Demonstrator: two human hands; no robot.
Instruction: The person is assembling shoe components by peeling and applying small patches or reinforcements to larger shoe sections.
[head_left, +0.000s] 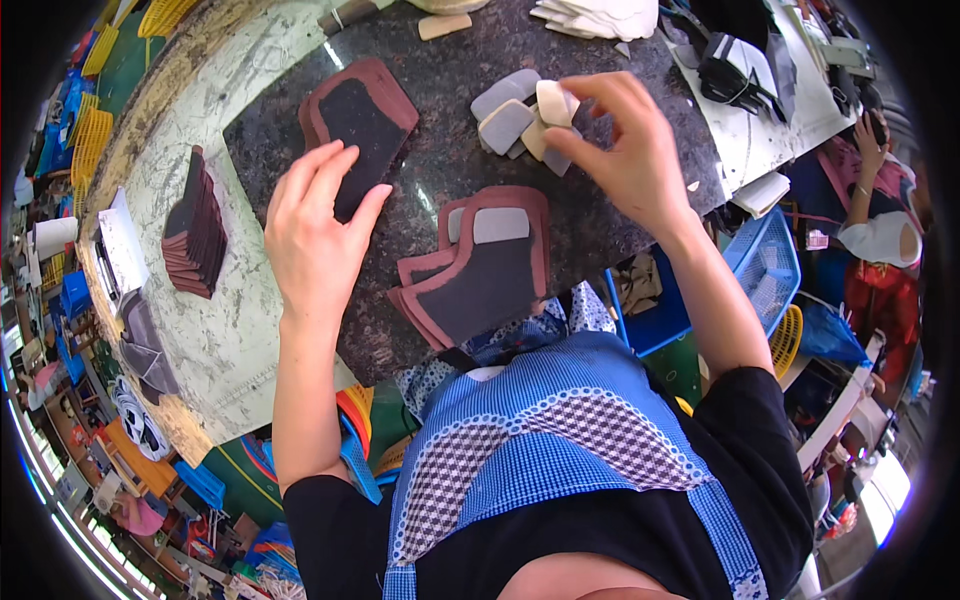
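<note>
Right hand (632,148) curls at pale pad (556,103), can't tell if held; left hand (315,232) open, empty; beside surface (440,140), blue bin (668,320) holds brown stuff (638,283).

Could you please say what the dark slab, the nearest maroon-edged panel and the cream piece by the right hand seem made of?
Dark slab: probably polished stone, given its speckles and glossy reflections.
Nearest maroon-edged panel: matte and thin, perhaps fabric or leather.
Cream piece by the right hand: smooth and matte, possibly foam, but uncertain.

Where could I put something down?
On the dark slab, between the upper maroon-edged pieces and the pale pads; or the whitish board, between the stack and left forearm. Crowded: where the right hand meets the pads.
</note>
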